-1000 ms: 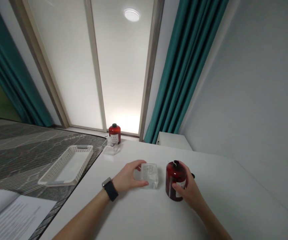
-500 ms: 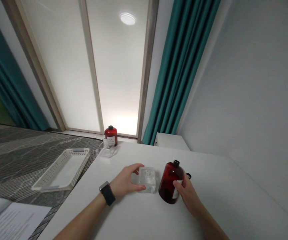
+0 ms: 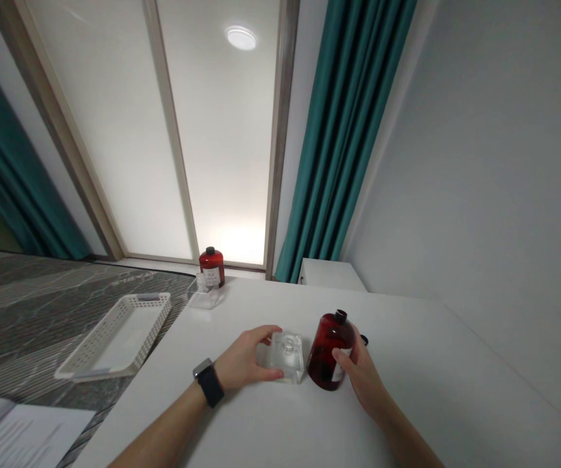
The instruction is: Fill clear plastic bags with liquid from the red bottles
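My right hand (image 3: 359, 369) is closed round a dark red-brown bottle (image 3: 329, 351) with a white label. The bottle leans a little, its narrow mouth uncovered at the top. Left of it, a clear square container (image 3: 287, 357) sits on the white table, a small gap apart from the bottle. My left hand (image 3: 246, 359) grips this container from the left, thumb on the near side and fingers on the far side. A small black cap or ring (image 3: 364, 340) shows partly behind my right hand.
A second red bottle (image 3: 212, 268) with a dark cap stands at the table's far left corner, behind a clear open box (image 3: 205, 298). Left of the table edge are a white plastic basket (image 3: 92, 374) and an open booklet (image 3: 31, 432). A white cabinet (image 3: 331, 274) stands beyond the table.
The view has shifted slightly. The bottle in my right hand has risen a little relative to the clear container. My left hand keeps its hold on the container.
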Demonstrator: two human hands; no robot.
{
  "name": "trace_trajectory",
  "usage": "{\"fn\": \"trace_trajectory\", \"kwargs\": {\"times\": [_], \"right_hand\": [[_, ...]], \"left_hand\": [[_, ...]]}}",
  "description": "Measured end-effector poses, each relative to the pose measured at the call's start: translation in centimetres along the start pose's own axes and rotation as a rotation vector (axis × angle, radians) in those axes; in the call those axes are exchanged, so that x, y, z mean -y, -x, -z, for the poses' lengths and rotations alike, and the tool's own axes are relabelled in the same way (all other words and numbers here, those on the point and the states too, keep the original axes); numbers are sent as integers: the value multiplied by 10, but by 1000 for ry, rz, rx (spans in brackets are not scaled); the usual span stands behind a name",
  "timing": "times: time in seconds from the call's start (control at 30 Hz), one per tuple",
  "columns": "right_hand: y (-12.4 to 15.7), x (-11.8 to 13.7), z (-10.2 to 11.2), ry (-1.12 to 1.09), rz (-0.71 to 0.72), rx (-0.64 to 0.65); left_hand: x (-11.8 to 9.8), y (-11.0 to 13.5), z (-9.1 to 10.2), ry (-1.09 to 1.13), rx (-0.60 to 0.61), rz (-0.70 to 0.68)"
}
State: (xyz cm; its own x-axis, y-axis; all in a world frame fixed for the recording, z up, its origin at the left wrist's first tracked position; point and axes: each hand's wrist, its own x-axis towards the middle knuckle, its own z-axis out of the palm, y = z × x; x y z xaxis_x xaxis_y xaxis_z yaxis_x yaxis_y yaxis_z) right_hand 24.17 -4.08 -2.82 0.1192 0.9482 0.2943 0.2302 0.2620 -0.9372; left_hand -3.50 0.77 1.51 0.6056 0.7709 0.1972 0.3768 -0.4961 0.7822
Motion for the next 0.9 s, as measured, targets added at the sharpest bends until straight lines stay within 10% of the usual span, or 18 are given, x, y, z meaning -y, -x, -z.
{"fn": "trace_trajectory", "kwargs": {"times": [0.9], "right_hand": [[-50,31,-41,21,47,60]], "left_hand": [[2,-1,-5,-137,86,-31]]}}
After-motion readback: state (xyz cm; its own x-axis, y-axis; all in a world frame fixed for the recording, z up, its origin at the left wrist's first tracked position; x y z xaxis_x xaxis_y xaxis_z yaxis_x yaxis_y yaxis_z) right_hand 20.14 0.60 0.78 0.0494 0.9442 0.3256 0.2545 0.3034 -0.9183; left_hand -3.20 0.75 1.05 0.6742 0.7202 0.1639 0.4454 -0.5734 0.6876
